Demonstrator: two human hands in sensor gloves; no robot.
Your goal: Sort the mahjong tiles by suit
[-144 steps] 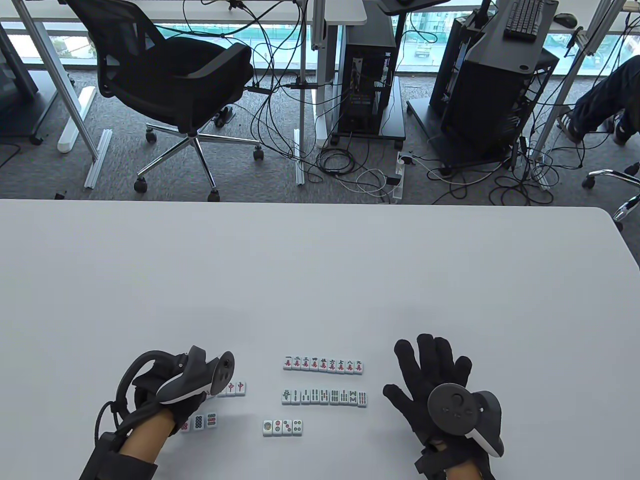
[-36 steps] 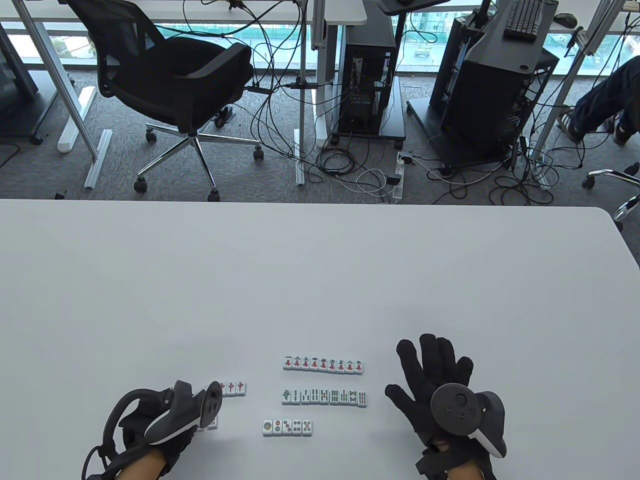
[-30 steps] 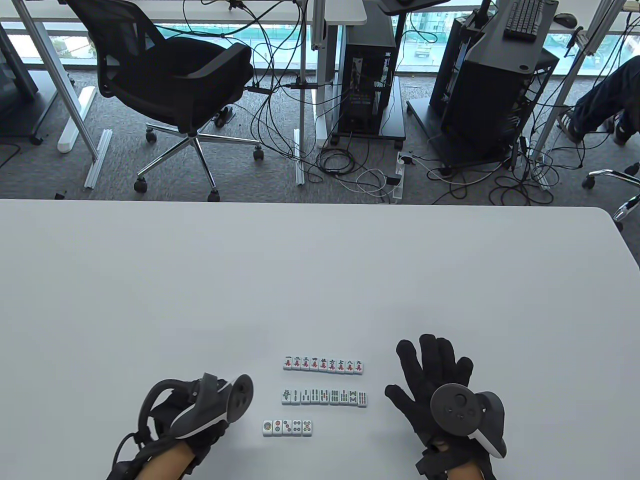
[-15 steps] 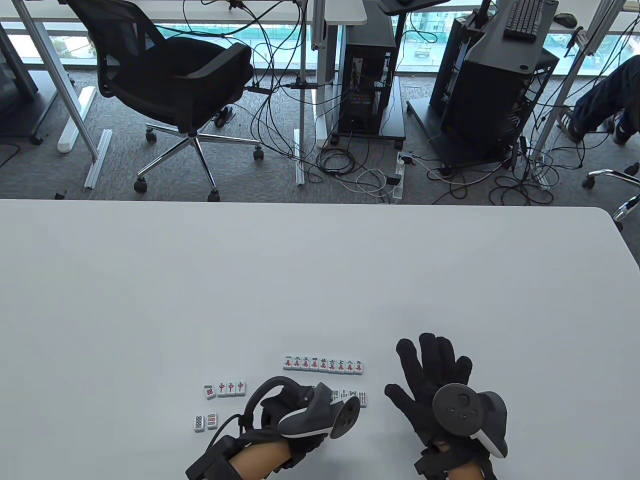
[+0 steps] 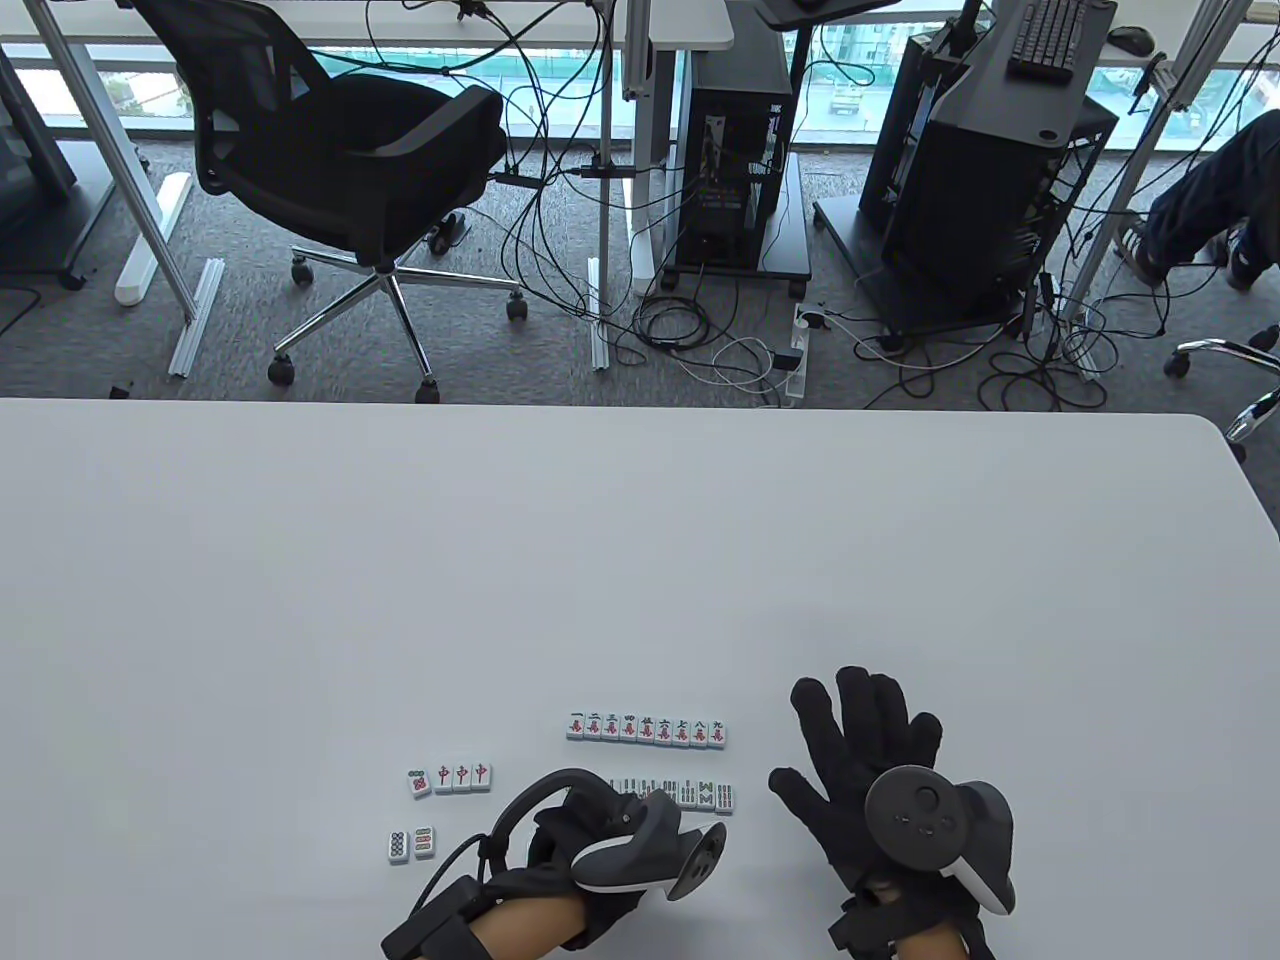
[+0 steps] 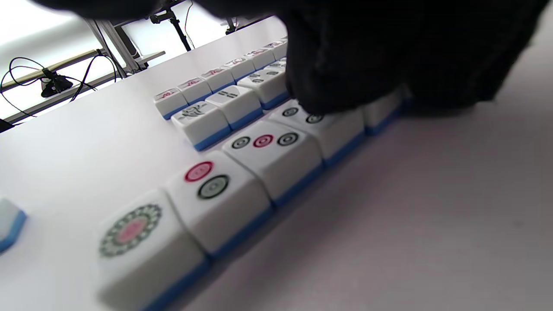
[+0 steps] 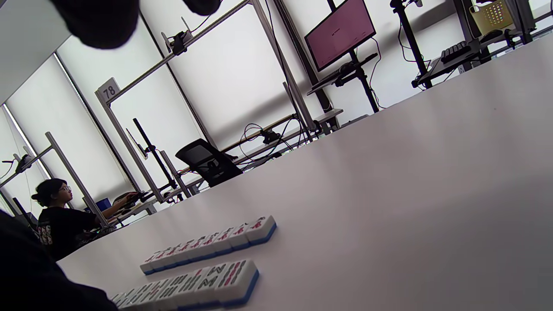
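Observation:
A row of character tiles lies face up, with a bamboo row below it. My left hand covers the bamboo row's left part and the whole dot row. In the left wrist view the dot row runs from one dot upward, and my curled fingers close on a tile at its far end. Left of the hand lie four loose tiles and a pair of dot tiles. My right hand lies flat and spread on the table, right of the rows, holding nothing.
The white table stretches wide beyond the tiles, its far edge facing an office chair and cabled computer stands on the floor. A person sits at a distant desk in the right wrist view.
My left hand took one dot tile from the lower left group, leaving two, and carried it right onto the dot row's end. The right hand stayed flat and still.

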